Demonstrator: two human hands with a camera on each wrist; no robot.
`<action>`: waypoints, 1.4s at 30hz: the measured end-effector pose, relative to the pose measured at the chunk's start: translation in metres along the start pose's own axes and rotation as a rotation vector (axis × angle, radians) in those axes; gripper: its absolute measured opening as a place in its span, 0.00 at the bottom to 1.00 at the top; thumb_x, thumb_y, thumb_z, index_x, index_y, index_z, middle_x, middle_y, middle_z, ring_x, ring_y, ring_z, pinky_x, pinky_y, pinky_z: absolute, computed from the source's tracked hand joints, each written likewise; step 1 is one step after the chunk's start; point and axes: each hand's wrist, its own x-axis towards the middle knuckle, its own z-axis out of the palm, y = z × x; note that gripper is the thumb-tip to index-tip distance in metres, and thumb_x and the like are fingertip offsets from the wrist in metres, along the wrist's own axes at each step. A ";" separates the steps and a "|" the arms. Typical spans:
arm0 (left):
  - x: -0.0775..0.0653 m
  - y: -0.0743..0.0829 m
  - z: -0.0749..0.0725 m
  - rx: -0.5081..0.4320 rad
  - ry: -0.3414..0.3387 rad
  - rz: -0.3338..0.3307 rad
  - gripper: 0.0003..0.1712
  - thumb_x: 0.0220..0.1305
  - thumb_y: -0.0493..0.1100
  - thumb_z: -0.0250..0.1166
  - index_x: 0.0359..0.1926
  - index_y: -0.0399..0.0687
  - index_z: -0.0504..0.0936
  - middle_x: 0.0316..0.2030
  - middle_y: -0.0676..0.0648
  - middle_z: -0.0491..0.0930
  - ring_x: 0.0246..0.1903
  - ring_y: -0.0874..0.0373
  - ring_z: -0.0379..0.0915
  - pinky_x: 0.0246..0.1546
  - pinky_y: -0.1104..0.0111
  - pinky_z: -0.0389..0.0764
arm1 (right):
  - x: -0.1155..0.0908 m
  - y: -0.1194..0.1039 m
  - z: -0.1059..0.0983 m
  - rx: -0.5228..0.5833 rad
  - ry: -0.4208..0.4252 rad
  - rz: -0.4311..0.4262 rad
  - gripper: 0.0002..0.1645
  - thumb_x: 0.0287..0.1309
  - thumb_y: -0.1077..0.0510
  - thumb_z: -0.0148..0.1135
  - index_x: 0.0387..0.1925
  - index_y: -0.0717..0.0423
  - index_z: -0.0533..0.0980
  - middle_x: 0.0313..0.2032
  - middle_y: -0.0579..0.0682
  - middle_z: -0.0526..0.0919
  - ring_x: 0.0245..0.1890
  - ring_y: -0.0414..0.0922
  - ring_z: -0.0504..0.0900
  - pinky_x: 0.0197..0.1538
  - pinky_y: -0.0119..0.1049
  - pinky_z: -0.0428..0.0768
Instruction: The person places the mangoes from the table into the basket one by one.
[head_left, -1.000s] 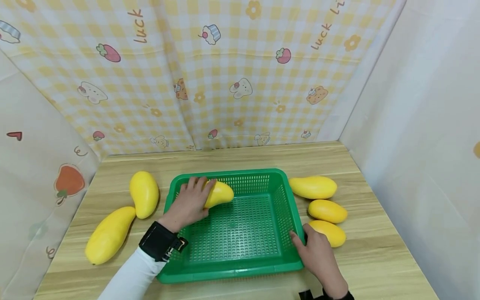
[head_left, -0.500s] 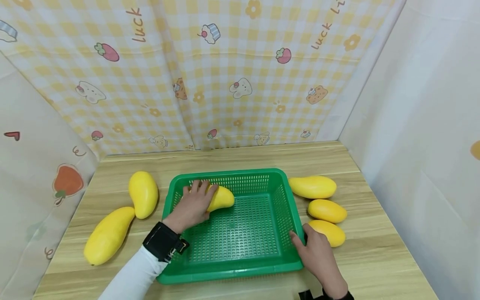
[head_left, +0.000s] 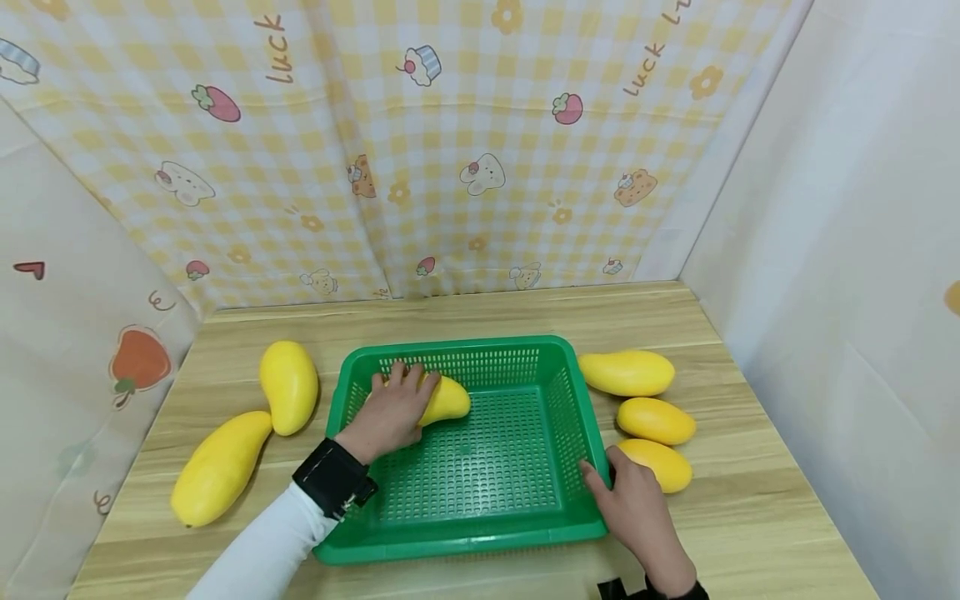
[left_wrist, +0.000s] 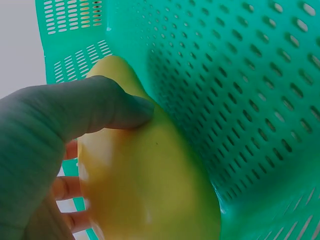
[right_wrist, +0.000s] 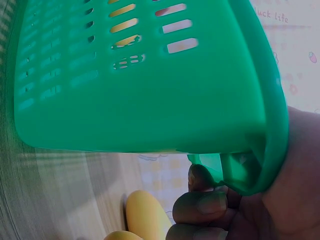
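Inside a green plastic basket (head_left: 480,546), against its far left part, lies a yellow mango (head_left: 450,400). My left hand (head_left: 390,414) grips this mango from above; in the left wrist view the thumb lies across the mango (left_wrist: 150,185) and the fingers curl round its other side. With the right hand (head_left: 636,504) I hold the basket's right rim, thumb on the inside. The right wrist view shows those fingers bent under the rim of the basket (right_wrist: 150,115). The left hand hides part of the mango.
Two mangoes, a rounded one (head_left: 288,387) and a longer one (head_left: 221,468), lie left of the basket. Right of it are three more: a far mango (head_left: 628,372), a middle one (head_left: 656,421) and a near one (head_left: 663,467). A checked curtain (head_left: 465,150) hangs behind the wooden table (head_left: 750,517).
My left hand and the mango have shifted slightly toward me and to the right inside the basket. The right hand stays on the rim, and the other mangoes lie as before.
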 end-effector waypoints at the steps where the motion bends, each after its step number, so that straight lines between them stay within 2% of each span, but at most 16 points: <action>1: 0.000 0.000 0.000 0.004 0.002 0.003 0.45 0.37 0.45 0.79 0.58 0.42 0.70 0.49 0.37 0.69 0.46 0.39 0.62 0.33 0.47 0.70 | 0.000 0.000 0.000 0.000 0.000 0.001 0.14 0.64 0.51 0.60 0.32 0.59 0.72 0.17 0.46 0.65 0.19 0.41 0.67 0.23 0.32 0.67; 9: 0.001 0.000 0.002 0.011 0.013 0.017 0.45 0.37 0.43 0.79 0.59 0.41 0.70 0.49 0.37 0.70 0.47 0.39 0.63 0.34 0.45 0.70 | 0.000 -0.001 -0.001 0.002 0.002 -0.001 0.13 0.64 0.52 0.60 0.32 0.59 0.73 0.17 0.46 0.65 0.19 0.41 0.67 0.23 0.32 0.67; 16: 0.000 0.002 0.008 0.059 -0.015 0.028 0.43 0.37 0.44 0.78 0.58 0.42 0.71 0.50 0.37 0.72 0.46 0.39 0.66 0.31 0.47 0.72 | -0.001 -0.001 0.000 -0.006 -0.005 -0.011 0.14 0.64 0.51 0.60 0.32 0.58 0.72 0.17 0.46 0.64 0.19 0.41 0.67 0.24 0.32 0.67; 25: 0.002 0.002 0.014 0.079 0.018 0.043 0.42 0.36 0.43 0.78 0.57 0.42 0.72 0.48 0.37 0.72 0.44 0.39 0.67 0.33 0.46 0.72 | 0.000 -0.001 -0.001 0.010 -0.010 -0.007 0.14 0.64 0.51 0.60 0.33 0.58 0.73 0.18 0.46 0.65 0.20 0.40 0.67 0.24 0.32 0.68; 32: 0.001 0.003 0.016 0.018 -0.018 0.028 0.45 0.37 0.45 0.79 0.59 0.42 0.70 0.50 0.36 0.70 0.46 0.39 0.65 0.41 0.42 0.71 | 0.001 0.000 0.000 0.016 -0.011 -0.005 0.13 0.64 0.52 0.60 0.33 0.59 0.73 0.18 0.46 0.66 0.20 0.40 0.68 0.24 0.32 0.68; 42: 0.001 0.003 0.015 0.003 -0.033 -0.020 0.43 0.39 0.43 0.77 0.60 0.43 0.71 0.50 0.36 0.66 0.47 0.40 0.63 0.40 0.49 0.71 | 0.002 0.001 0.000 0.022 -0.013 -0.001 0.13 0.64 0.53 0.60 0.33 0.59 0.73 0.18 0.46 0.66 0.20 0.40 0.68 0.24 0.32 0.68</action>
